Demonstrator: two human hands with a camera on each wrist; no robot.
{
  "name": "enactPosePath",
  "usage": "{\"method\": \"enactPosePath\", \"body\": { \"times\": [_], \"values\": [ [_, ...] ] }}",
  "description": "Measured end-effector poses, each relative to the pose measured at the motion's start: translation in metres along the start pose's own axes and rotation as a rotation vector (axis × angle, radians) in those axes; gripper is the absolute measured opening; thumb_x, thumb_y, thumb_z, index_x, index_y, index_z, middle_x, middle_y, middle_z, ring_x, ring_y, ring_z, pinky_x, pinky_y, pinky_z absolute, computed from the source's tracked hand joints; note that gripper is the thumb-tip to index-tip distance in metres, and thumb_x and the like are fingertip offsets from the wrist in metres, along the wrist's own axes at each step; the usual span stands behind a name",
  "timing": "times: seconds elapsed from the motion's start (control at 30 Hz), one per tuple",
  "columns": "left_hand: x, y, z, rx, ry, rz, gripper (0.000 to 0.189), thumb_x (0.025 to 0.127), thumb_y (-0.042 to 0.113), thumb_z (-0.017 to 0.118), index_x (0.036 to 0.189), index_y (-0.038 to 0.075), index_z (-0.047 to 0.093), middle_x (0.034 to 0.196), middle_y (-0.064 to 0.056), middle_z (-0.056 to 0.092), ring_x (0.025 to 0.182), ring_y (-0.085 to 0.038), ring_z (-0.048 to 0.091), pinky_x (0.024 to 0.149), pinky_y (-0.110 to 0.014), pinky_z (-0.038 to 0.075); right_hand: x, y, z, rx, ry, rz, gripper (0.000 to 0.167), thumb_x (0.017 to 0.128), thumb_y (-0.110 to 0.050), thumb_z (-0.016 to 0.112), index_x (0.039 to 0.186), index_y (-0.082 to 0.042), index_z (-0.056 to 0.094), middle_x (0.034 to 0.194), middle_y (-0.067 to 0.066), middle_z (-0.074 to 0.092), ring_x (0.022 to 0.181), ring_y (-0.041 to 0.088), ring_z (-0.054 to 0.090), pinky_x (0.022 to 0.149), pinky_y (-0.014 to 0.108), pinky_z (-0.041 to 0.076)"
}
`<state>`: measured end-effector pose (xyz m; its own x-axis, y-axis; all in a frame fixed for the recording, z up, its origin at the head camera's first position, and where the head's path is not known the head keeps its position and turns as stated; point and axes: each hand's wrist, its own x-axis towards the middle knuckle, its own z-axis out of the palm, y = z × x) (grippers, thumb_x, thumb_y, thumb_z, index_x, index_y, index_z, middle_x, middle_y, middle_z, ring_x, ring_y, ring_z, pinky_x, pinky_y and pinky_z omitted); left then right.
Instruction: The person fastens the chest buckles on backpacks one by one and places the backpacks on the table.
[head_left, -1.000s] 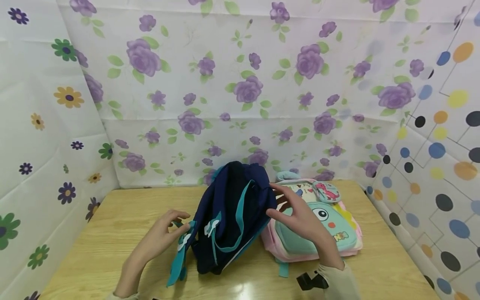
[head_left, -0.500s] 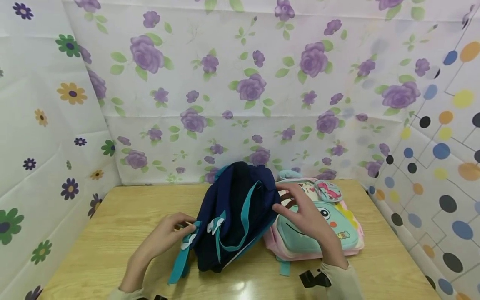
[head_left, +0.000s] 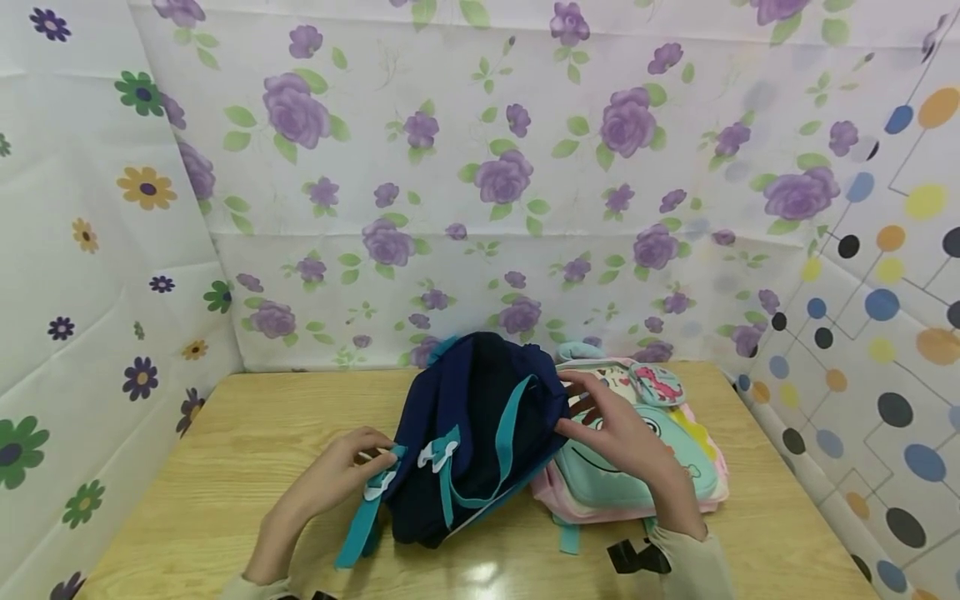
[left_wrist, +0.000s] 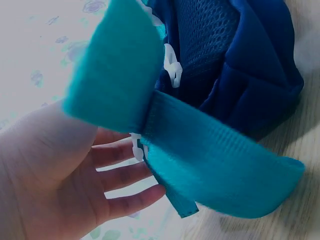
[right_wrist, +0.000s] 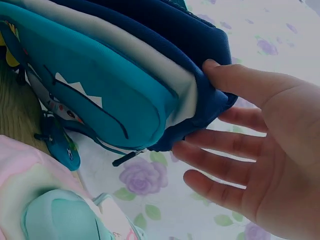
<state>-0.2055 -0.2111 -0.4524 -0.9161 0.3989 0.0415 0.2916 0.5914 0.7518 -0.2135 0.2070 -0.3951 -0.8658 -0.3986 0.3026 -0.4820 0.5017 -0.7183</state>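
Observation:
A navy backpack [head_left: 487, 433] with teal straps and white buckles stands tilted to the right on the table, its strap side facing the head camera. My left hand [head_left: 341, 471] pinches a shoulder strap by its buckle, and the loose teal webbing [left_wrist: 225, 160] hangs in front of that hand in the left wrist view. On the other side, my right hand [head_left: 618, 429] grips the backpack's corner, thumb on one face and fingers on the other. The right wrist view shows the teal front pocket [right_wrist: 100, 75] with white teeth-like trim.
Right of the navy backpack, a pink and mint cartoon backpack [head_left: 637, 479] lies on the wooden table [head_left: 277, 433], partly behind my right hand. Flower-patterned cloth [head_left: 450, 192] walls off the back, and a dotted cloth [head_left: 877, 375] closes the right side.
The navy backpack has tilted further right and its top has dropped slightly. Both hands have shifted a little right with it. The pink backpack stays in place.

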Motion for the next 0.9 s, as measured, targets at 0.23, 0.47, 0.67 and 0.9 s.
{"method": "enactPosePath", "body": {
  "times": [0.23,0.47,0.67,0.9],
  "values": [
    [0.0,0.0,0.0,0.02,0.016,-0.025,0.03,0.099,0.043,0.058,0.116,0.021,0.07,0.12,0.0,0.062,0.107,-0.018,0.061,0.084,-0.031,0.052,0.0,0.002,0.0,-0.009,-0.048,0.048,0.063,0.092,-0.039,0.071,0.147,-0.031,0.041,0.118,-0.001,0.062,0.099,0.014,0.065,0.082,0.031,0.055],
    [-0.002,0.0,-0.002,0.016,0.044,-0.056,0.033,0.098,0.045,0.059,0.118,0.02,0.069,0.119,0.002,0.06,0.107,-0.016,0.058,0.086,-0.032,0.05,0.003,0.007,0.007,-0.083,-0.113,0.101,0.061,0.092,-0.031,0.072,0.146,-0.024,0.044,0.117,0.0,0.065,0.101,0.015,0.063,0.082,0.032,0.055],
    [-0.003,-0.001,-0.004,0.029,0.072,-0.067,0.038,0.097,0.045,0.06,0.121,0.017,0.069,0.12,-0.001,0.059,0.109,-0.019,0.057,0.089,-0.039,0.05,0.005,0.011,0.016,-0.069,-0.158,0.119,0.059,0.09,-0.028,0.073,0.142,-0.02,0.048,0.112,-0.002,0.067,0.1,0.014,0.063,0.085,0.038,0.055],
    [-0.005,-0.005,-0.007,0.035,0.114,-0.084,0.04,0.096,0.046,0.063,0.122,0.016,0.068,0.12,-0.001,0.058,0.11,-0.02,0.058,0.088,-0.04,0.048,0.006,0.012,0.024,-0.052,-0.217,0.106,0.056,0.089,-0.03,0.074,0.138,-0.017,0.05,0.102,-0.001,0.069,0.095,0.016,0.066,0.081,0.034,0.055]
  ]
}}
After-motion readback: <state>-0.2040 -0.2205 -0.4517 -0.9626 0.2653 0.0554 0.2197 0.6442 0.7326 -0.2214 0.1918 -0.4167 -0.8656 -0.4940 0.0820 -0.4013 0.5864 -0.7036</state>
